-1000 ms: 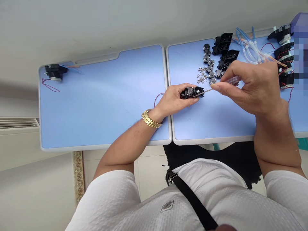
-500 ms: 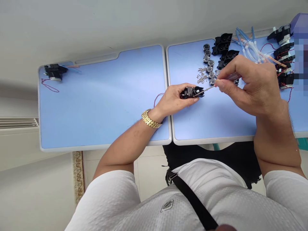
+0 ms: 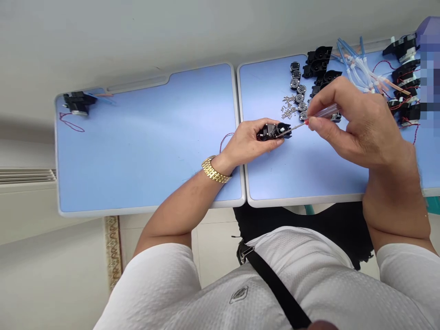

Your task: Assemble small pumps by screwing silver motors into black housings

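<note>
Two hands work over the blue worktop point(image 3: 147, 137). Left hand point(image 3: 245, 140) is closed around a small black housing point(image 3: 274, 132), fingers wrapped over it, held just above the worktop or resting on it, can't tell which. Red wire point(image 3: 225, 142) loops beside that palm; gold watch point(image 3: 213, 169) on the wrist. Right hand point(image 3: 354, 126) is partly closed, pinching a clear-handled screwdriver point(image 3: 323, 113) between thumb and fingers. Its thin shaft points left, tip at the housing's end, touching or nearly, can't tell from this view. Step in hand looks like driving a screw into the housing; next move seems to call for a seated tip and steady turning. Further up the worktop: a row of metal discs point(image 3: 298, 85), loose screws point(image 3: 288, 105), black casings point(image 3: 319, 56), clear tubing point(image 3: 357, 73).
</note>
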`<state>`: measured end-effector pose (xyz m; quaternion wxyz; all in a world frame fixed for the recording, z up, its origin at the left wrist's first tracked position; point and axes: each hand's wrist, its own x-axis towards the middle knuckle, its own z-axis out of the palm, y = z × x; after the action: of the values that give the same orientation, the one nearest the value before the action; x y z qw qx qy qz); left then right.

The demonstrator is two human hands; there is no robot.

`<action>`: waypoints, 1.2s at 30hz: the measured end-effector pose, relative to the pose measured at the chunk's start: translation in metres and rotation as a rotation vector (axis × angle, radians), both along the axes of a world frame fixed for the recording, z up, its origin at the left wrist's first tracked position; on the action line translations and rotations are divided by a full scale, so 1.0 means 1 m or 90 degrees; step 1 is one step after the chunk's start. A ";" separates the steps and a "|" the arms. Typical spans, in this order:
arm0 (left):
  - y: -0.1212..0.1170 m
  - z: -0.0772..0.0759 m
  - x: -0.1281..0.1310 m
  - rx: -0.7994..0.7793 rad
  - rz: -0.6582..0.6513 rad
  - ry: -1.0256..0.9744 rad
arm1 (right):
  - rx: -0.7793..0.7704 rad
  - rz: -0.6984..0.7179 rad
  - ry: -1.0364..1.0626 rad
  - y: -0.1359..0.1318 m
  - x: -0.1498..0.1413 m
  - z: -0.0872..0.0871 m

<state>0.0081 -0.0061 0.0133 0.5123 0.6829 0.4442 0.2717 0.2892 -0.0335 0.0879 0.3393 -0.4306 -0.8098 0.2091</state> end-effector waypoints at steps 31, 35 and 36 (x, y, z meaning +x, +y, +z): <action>0.000 0.002 -0.001 0.019 -0.018 0.004 | 0.049 -0.116 -0.108 0.006 0.006 -0.008; 0.000 0.000 -0.001 0.015 -0.014 -0.001 | 0.055 -0.131 -0.124 0.006 0.006 -0.008; 0.000 -0.001 -0.001 0.010 -0.011 -0.003 | 0.059 -0.122 -0.115 0.006 0.005 -0.007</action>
<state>0.0068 -0.0066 0.0127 0.5104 0.6900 0.4351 0.2721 0.2943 -0.0280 0.0805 0.3027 -0.5067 -0.8012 0.0986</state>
